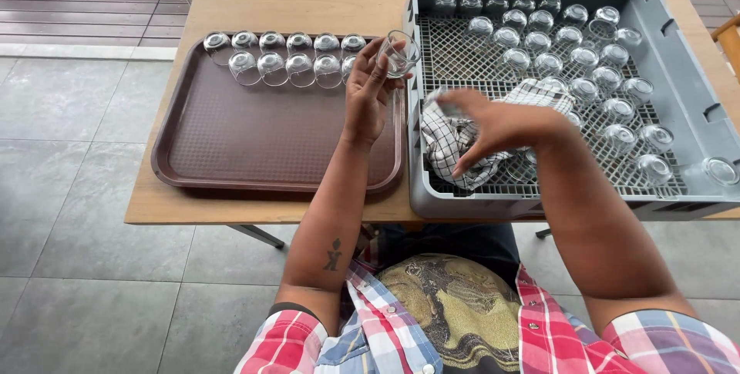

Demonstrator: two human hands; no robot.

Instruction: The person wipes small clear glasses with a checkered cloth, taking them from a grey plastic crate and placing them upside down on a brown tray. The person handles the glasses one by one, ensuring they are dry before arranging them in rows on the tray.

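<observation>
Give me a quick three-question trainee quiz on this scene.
1. True or false: the left hand holds a glass.
2. Where does the checked cloth lie? A) on the tray B) in the crate C) on the floor
3. Fill in: the glasses on the tray stand in ___ rows.

Key: 1 true; 2 B; 3 two. The right hand is over the cloth.
</observation>
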